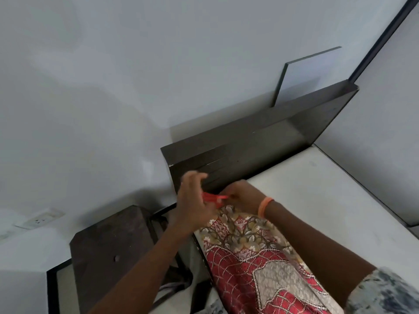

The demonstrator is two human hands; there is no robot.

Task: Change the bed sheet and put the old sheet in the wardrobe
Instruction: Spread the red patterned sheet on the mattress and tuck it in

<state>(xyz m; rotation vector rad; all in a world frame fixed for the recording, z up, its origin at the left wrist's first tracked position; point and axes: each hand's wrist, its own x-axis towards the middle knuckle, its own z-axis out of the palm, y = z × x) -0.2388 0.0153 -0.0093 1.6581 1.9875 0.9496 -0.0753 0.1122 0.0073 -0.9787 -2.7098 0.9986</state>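
A red and beige patterned bed sheet (256, 252) lies in a strip along the left side of the bare white mattress (328, 200), reaching up to the corner by the headboard. My left hand (192, 200) and my right hand (243, 196) meet at that corner. Both hold the sheet's red edge (214, 197), which stretches between them. My left hand is blurred, with some fingers raised. An orange band sits on my right wrist.
A dark wooden headboard (260, 141) with a shelf stands against the pale wall. A glass panel (301, 73) leans behind it. A dark wooden stool (108, 250) stands left of the bed, with a wall socket (40, 219) beyond it. Some cloth lies on the floor (174, 288).
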